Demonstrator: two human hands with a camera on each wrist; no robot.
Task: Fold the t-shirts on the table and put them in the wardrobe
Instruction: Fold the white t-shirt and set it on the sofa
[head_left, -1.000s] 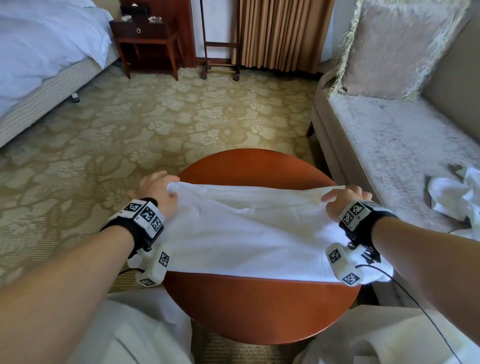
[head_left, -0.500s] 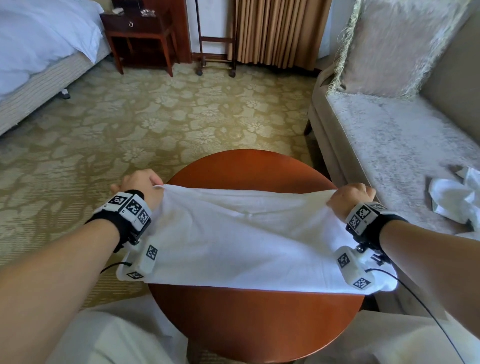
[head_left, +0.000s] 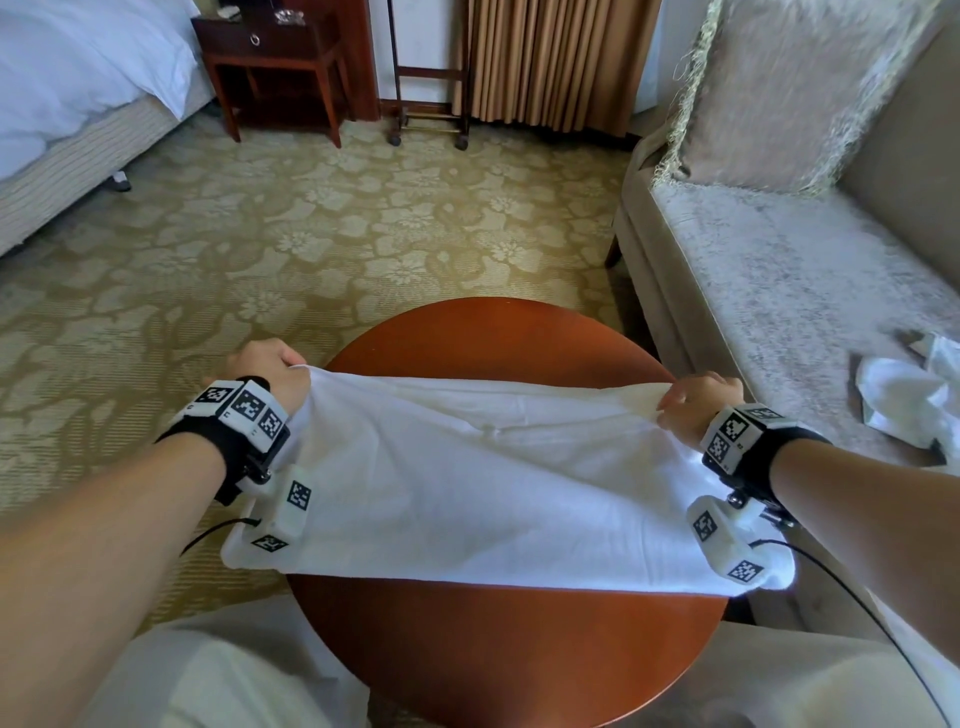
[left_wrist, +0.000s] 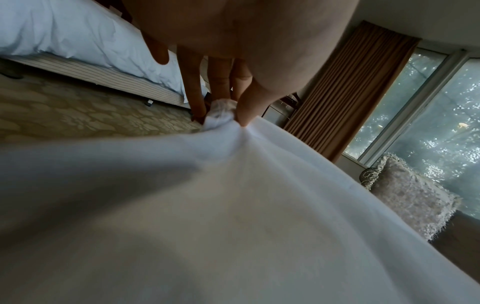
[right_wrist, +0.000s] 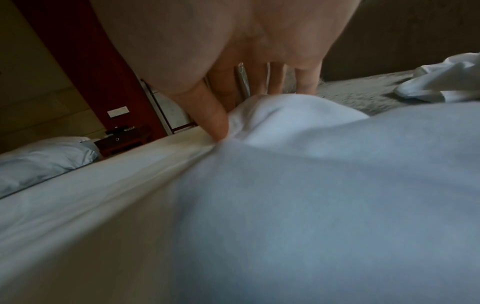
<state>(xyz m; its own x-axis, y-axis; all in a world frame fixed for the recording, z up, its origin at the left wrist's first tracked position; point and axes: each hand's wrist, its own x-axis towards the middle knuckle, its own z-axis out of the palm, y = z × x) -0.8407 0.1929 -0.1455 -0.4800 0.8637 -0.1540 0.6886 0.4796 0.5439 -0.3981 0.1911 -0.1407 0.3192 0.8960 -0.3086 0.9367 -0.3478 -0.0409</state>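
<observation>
A white t-shirt (head_left: 493, 483) is stretched across the round wooden table (head_left: 493, 649), its near edge draping over the table's middle. My left hand (head_left: 270, 374) pinches the shirt's far left corner, with the bunched cloth (left_wrist: 221, 115) between thumb and fingers. At the far right corner my right hand (head_left: 696, 400) grips the fabric (right_wrist: 259, 115). The cloth is pulled taut between both hands, lifted slightly off the table. A second white t-shirt (head_left: 914, 395) lies crumpled on the sofa at right, also seen as a crumpled shirt (right_wrist: 441, 82) in the right wrist view.
A grey sofa (head_left: 779, 270) with a fringed cushion (head_left: 800, 88) stands close to the table's right. A bed (head_left: 78, 104) is at the far left, a dark nightstand (head_left: 275, 67) and curtains (head_left: 556, 62) at the back. Patterned carpet (head_left: 311, 234) lies between.
Both hands have moved apart, the left further left and the right further right, pulling the shirt's far edge tighter and wider. The grips are unchanged.
</observation>
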